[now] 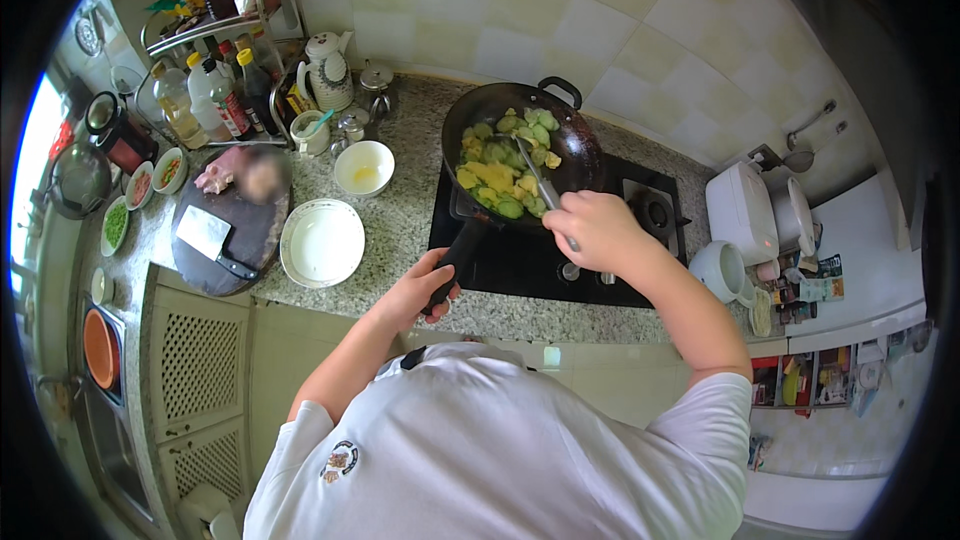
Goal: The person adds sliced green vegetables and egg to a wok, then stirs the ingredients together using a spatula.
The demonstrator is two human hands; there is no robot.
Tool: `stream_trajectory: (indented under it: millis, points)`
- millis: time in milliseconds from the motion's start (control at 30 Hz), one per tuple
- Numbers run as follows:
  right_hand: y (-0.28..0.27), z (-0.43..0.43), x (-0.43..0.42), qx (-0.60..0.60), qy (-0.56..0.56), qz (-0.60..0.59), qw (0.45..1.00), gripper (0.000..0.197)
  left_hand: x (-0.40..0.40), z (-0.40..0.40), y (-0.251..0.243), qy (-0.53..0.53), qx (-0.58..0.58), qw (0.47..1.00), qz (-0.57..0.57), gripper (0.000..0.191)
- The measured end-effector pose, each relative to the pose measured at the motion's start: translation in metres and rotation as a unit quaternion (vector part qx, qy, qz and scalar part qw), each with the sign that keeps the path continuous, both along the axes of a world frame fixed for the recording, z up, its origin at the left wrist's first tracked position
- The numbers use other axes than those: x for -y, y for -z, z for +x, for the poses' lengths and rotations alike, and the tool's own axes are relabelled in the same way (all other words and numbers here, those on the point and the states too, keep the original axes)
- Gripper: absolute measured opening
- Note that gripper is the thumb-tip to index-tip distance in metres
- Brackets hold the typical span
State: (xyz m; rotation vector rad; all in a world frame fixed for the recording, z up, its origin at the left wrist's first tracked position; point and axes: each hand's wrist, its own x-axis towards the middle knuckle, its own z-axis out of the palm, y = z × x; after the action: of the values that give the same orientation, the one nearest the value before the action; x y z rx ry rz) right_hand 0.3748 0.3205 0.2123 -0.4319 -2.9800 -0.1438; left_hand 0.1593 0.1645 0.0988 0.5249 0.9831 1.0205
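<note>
My left hand (420, 286) grips the black handle of a dark wok (577, 154) that sits on the left side of a black gas hob (495, 259). Inside the wok lie green vegetable slices (510, 206) mixed with yellow egg pieces (495, 174), mostly towards its left. In my right hand (594, 229) is the grey handle of a metal spatula (537, 174), slanting down to the left into the food. The spatula's blade is partly hidden among the slices.
Left of the hob stand an empty white plate (322, 244) and a white bowl (364, 169) with yellow residue. A cleaver (204, 232) and raw meat (220, 169) rest on a round chopping board (259, 240). Bottles (251, 90) crowd a rack behind. Rightward is a white rice cooker (741, 211).
</note>
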Motion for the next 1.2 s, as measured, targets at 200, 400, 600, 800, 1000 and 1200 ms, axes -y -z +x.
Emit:
stream_trajectory:
  millis: [200, 400, 600, 800, 1000, 1200]
  points:
    - [-0.059, -0.009, 0.040, -0.011, -0.018, -0.077, 0.997, 0.002, 0.004, -0.002, 0.003, -0.001, 0.007, 1.000, -0.005, 0.043]
    - [-0.042, -0.015, -0.028, -0.045, 0.166, -0.100, 0.980, 0.015, 0.000, 0.002, -0.008, 0.003, -0.035, 0.999, -0.007, 0.037]
    - [-0.094, 0.002, -0.077, -0.113, 0.377, -0.261, 0.881, 0.020, 0.000, -0.016, -0.004, -0.015, -0.010, 0.999, -0.032, 0.041]
    - [-0.031, 0.057, -0.164, -0.321, 0.374, -0.497, 0.714, 0.026, -0.003, -0.016, -0.008, -0.007, -0.013, 1.000, -0.027, 0.041]
    - [-0.018, 0.049, -0.119, -0.204, 0.183, -0.480, 0.833, 0.013, -0.003, -0.017, -0.005, -0.003, -0.014, 1.000, -0.013, 0.041]
    - [-0.109, 0.025, -0.047, -0.029, 0.127, -0.232, 0.964, 0.013, 0.001, -0.019, -0.001, -0.007, -0.012, 1.000, -0.016, 0.040]
